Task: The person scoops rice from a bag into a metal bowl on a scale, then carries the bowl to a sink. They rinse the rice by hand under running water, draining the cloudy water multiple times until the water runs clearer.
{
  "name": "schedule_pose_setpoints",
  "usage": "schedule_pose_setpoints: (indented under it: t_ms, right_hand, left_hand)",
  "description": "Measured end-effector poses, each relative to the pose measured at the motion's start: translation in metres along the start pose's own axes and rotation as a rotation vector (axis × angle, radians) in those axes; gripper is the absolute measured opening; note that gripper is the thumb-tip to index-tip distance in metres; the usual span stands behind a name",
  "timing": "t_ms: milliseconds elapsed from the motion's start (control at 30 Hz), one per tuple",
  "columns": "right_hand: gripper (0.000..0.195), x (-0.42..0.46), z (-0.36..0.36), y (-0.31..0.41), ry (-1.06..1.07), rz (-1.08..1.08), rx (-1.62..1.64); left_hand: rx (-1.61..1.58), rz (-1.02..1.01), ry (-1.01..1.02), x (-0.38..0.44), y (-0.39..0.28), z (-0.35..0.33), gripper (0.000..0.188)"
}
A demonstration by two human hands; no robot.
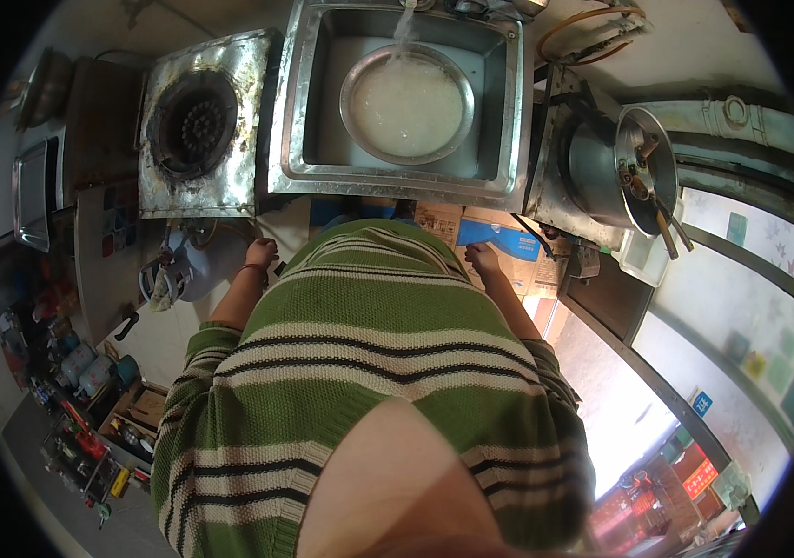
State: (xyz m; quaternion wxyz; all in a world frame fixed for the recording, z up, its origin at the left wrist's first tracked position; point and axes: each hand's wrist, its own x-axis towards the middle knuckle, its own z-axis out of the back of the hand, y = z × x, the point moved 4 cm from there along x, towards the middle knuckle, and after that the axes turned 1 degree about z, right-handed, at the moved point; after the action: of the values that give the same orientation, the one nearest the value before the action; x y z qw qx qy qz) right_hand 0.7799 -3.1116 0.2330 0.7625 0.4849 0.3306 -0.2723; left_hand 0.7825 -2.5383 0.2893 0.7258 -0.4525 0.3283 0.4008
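Note:
Water runs from the tap (407,4) into a round metal basin (467,111). Cloudy, whitish liquid (407,111) fills the basin, and what lies under it cannot be made out. The basin stands in a stainless steel sink (397,183), with whitish water around it. My left hand (261,254), with a red band at the wrist, hangs beside my body below the sink's left side, its fingers curled in. On the other side, my right hand (482,258) is also loosely curled, over flattened cardboard (543,275) and away from the sink. Neither hand touches the basin.
A gas burner (195,125) on a stained metal stand is left of the sink, with a gas cylinder (205,265) below. At right, a tall metal pot (596,167) bears another pot (665,167) holding long-handled utensils. A bright doorway (613,397) opens behind at right.

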Motion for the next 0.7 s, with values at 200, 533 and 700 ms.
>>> schedule_pose_setpoints:
  t_ms: [200,533,700]
  right_hand:
    - [0.025,-0.003,-0.001,0.004,-0.041,0.054,0.060]
    - [0.023,0.004,0.001,0.000,-0.052,0.101,0.027]
    - [0.021,0.002,0.002,0.007,0.024,0.077,0.051]
  left_hand:
    - [-0.035,-0.003,0.005,-0.002,0.000,0.000,0.028]
    - [-0.040,-0.012,0.005,-0.005,-0.008,0.001,0.026]
    - [-0.040,0.002,-0.004,-0.004,-0.007,0.000,0.025]
